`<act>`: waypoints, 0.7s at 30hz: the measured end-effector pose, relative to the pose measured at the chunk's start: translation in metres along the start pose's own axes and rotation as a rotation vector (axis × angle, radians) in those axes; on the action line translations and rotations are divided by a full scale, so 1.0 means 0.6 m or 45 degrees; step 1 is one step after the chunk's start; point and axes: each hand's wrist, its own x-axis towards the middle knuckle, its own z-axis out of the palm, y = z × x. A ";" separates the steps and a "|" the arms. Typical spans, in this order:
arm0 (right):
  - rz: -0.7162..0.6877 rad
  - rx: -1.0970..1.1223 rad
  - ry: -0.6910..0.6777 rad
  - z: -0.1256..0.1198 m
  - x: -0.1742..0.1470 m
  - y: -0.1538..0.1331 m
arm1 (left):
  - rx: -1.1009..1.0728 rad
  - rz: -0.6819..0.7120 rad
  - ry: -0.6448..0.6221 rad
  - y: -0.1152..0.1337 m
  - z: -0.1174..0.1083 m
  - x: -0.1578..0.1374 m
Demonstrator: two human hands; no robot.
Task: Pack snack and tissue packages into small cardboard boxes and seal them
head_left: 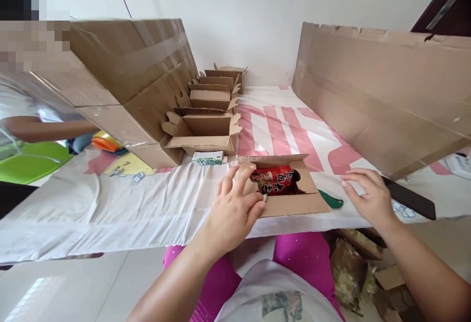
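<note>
A small cardboard box [307, 185] lies with its flaps open on the cloth in front of me. Inside it is a red package [275, 180] with black and white lettering. My left hand [237, 204] rests over the left end of the box, fingers apart and touching the flap there. To the right of the box, my right hand [368, 197] hovers open with slightly bent fingers, holding nothing. Between that hand and the box, a green object [331, 199] is partly covered by the box. A black phone-like slab [412, 198] lies just beyond my right hand.
Several open cardboard boxes [206, 128] stand in a row beyond a small white-and-green carton [208, 158]. Tall cardboard walls rise on the left [128, 67] and right [379, 86]. Another person's arm [51, 127] is at left. Packaging scraps [349, 268] lie below the table.
</note>
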 end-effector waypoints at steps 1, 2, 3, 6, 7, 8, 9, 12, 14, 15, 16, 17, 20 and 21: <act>-0.042 0.092 -0.045 0.004 0.015 -0.024 | 0.023 0.005 -0.062 0.001 0.003 0.001; -0.100 0.179 -0.111 0.008 0.028 -0.047 | 0.043 -0.003 -0.104 0.002 0.008 -0.001; -0.178 0.252 -0.193 0.012 0.039 -0.068 | 0.060 -0.026 -0.128 0.005 0.013 -0.003; -0.486 0.363 -0.477 0.028 0.062 -0.113 | 0.037 -0.154 -0.132 0.008 0.029 -0.017; -0.572 0.358 -0.543 0.032 0.066 -0.121 | 0.008 -0.215 -0.094 0.007 0.035 -0.023; -0.629 0.337 -0.580 0.036 0.069 -0.126 | -0.024 -0.282 -0.030 0.004 0.040 -0.030; -0.656 0.304 -0.583 0.038 0.071 -0.128 | -0.053 -0.351 0.048 -0.001 0.045 -0.037; -0.611 0.142 -0.453 0.035 0.072 -0.118 | -0.088 -0.520 0.204 -0.021 0.058 -0.056; -0.521 0.004 -0.300 0.030 0.069 -0.105 | -0.067 -0.573 0.204 -0.034 0.064 -0.066; -0.471 -0.056 -0.236 0.028 0.066 -0.098 | -0.043 -0.586 0.203 -0.040 0.066 -0.069; -0.424 -0.101 -0.197 0.026 0.062 -0.091 | -0.016 -0.590 0.211 -0.044 0.067 -0.071; -0.384 -0.124 -0.196 0.026 0.058 -0.086 | 0.007 -0.585 0.225 -0.047 0.068 -0.072; -0.269 -0.088 -0.384 0.033 0.045 -0.074 | -0.035 -0.488 0.239 -0.052 0.070 -0.070; -0.213 -0.060 -0.460 0.036 0.041 -0.072 | -0.079 -0.430 0.213 -0.052 0.071 -0.068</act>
